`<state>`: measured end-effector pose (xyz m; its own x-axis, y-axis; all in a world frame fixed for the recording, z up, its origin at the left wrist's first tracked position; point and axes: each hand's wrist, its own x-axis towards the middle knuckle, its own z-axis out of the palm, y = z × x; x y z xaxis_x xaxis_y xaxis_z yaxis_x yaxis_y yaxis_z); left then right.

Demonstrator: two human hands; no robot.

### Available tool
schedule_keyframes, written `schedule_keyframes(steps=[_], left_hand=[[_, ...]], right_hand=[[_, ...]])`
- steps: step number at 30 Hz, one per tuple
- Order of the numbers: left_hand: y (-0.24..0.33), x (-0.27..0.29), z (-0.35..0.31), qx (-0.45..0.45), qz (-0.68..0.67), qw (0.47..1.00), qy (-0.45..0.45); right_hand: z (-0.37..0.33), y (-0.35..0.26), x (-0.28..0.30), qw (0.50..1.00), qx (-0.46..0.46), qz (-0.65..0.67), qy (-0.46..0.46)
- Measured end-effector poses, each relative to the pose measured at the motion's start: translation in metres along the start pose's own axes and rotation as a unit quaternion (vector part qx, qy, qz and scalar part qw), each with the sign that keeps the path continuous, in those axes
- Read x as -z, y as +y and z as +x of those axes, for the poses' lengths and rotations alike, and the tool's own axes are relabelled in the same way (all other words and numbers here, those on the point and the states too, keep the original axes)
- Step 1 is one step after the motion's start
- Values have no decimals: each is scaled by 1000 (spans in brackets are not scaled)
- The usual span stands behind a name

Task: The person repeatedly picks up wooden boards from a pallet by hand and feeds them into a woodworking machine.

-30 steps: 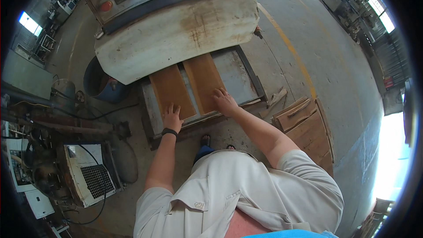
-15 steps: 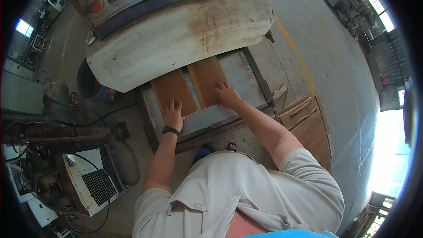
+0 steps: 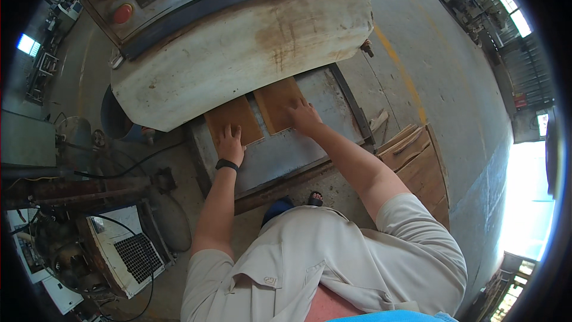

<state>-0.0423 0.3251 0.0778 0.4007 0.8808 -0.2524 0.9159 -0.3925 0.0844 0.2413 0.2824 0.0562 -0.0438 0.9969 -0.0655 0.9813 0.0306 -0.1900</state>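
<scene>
Here, at far left, a blue drum (image 3: pixel 114 120) stands beside the machine. Next, the left hand (image 3: pixel 230 145) rests, fingers spread and gripping nothing, on the left brown panel (image 3: pixel 243 120). The right brown panel (image 3: pixel 275 104) lies just beside it; both sit on 1 metal bed (image 3: pixel 280 164), their far ends beneath the white cover (image 3: pixel 238 53). The right hand (image 3: pixel 306 118) touches the right panel's right side, fingers loosely apart. Farther right are wooden boards (image 3: pixel 417 164).

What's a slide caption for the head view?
Left hand on one brown board, right hand on a second board, both partly under a stained white machine cover.
</scene>
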Motion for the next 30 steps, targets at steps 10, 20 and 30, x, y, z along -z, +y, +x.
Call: schedule_keyframes(steps=[10, 20, 30], left_hand=[[-18, 0, 32, -7, -13, 999, 29], [-1, -5, 5, -93, -134, 982, 95], [114, -34, -66, -298, -282, 912, 15]], right_hand=[[35, -9, 9, 998, -41, 32, -44], [-3, -12, 1, 983, -16, 184, 15], [-204, -1, -25, 857, -297, 372, 199]])
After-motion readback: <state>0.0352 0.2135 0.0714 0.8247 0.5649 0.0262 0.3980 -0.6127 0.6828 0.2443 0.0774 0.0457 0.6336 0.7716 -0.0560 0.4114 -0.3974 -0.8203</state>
